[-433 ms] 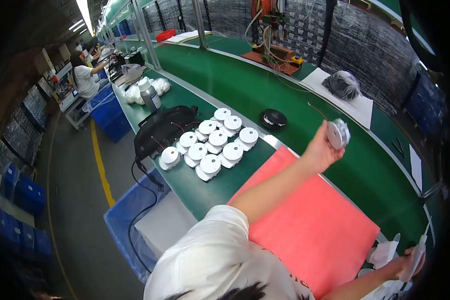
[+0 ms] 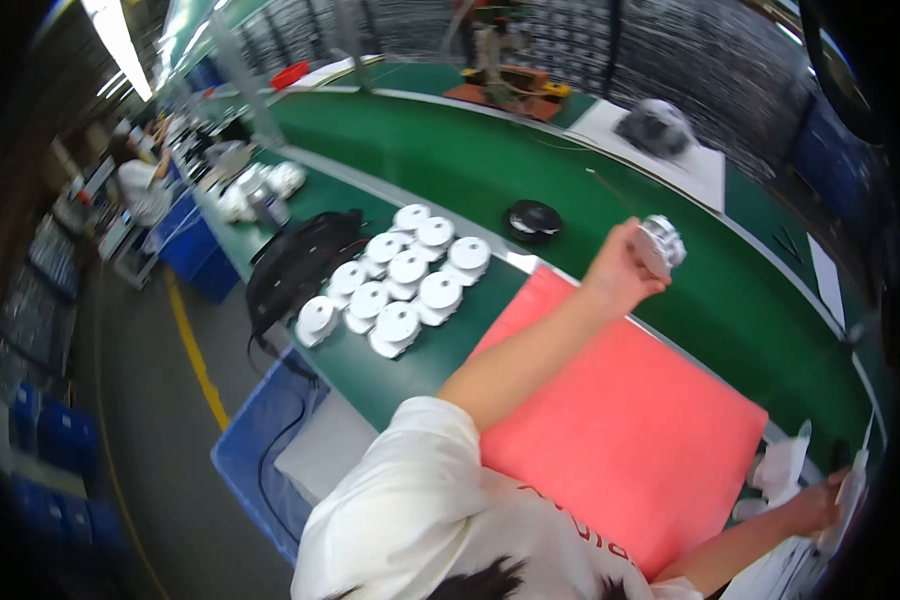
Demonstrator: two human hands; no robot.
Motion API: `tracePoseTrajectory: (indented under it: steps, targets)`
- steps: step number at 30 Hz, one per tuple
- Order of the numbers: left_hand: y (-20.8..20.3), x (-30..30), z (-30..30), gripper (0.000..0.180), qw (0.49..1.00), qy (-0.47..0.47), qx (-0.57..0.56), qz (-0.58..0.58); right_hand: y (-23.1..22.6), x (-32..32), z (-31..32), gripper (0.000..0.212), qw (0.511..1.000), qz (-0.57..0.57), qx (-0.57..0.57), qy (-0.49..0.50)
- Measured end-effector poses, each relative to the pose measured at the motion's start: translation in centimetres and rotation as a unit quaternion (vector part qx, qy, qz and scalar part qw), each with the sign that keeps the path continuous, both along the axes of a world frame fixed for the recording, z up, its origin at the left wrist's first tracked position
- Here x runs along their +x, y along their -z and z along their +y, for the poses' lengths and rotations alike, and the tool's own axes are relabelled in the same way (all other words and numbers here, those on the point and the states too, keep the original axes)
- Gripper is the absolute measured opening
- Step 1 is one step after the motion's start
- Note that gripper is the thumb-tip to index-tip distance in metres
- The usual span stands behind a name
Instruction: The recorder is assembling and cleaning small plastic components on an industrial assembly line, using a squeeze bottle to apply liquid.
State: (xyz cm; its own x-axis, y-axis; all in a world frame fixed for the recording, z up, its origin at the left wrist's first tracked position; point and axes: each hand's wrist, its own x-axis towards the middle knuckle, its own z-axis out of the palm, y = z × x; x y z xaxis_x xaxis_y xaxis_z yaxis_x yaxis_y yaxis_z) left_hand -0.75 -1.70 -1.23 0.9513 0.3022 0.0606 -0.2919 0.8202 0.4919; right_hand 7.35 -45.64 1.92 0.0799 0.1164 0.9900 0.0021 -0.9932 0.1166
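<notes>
My left hand [image 2: 615, 275] is raised over the far edge of the red mat [image 2: 620, 410], its fingers closed on a round white part [image 2: 660, 246] with a silvery, ridged side. A thin wire stands up from near that part. At the lower right, my right hand [image 2: 815, 508] is closed round a white tube [image 2: 850, 490] with a long thin tip; its fingers are partly hidden and blurred. Beside this hand lie white pieces [image 2: 780, 468], too blurred to name. Several white round units [image 2: 407, 270] stand in rows on the green bench, left of the mat.
A black round unit [image 2: 532, 220] sits on the green belt [image 2: 420, 160]. Left of the white units lies a black case-like thing [image 2: 305, 262] with a cable, near a grey bottle [image 2: 267, 205]. A lined blue bin [image 2: 260, 430] stands below the bench. Another person [image 2: 142, 185] works far left.
My view has swung, shifting the bench things leftward. The white part in my left hand has turned, its ridged side now facing more to the right. Both hands keep their hold.
</notes>
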Motion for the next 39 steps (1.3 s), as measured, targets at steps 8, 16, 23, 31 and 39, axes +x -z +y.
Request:
tracePoseTrajectory:
  steps: [8,16,23,31,39]
  targets:
    - [-1.2,-0.9,0.0,0.029,0.998,-0.002,0.048,-0.043,-4.1,-2.4,9.3,0.085,0.722,-0.097,0.348,-0.59]
    - [1.4,-0.1,-1.8,0.04,0.991,0.049,0.118,-0.027,-5.4,-3.6,7.9,0.073,0.714,-0.086,0.325,-0.615]
    - [1.9,0.5,-2.1,0.04,0.978,0.071,0.195,0.022,-5.4,-3.7,9.1,0.047,0.66,0.051,0.264,-0.701]
    - [-0.8,-0.7,-5.3,0.043,0.968,0.027,0.251,-0.012,-5.8,-4.3,11.3,0.036,0.702,0.184,0.205,-0.656]
    - [-3.4,-4.5,-6.6,0.072,0.955,0.057,0.292,-0.014,-4.4,-5.1,12.5,0.064,0.476,0.276,0.355,-0.755]
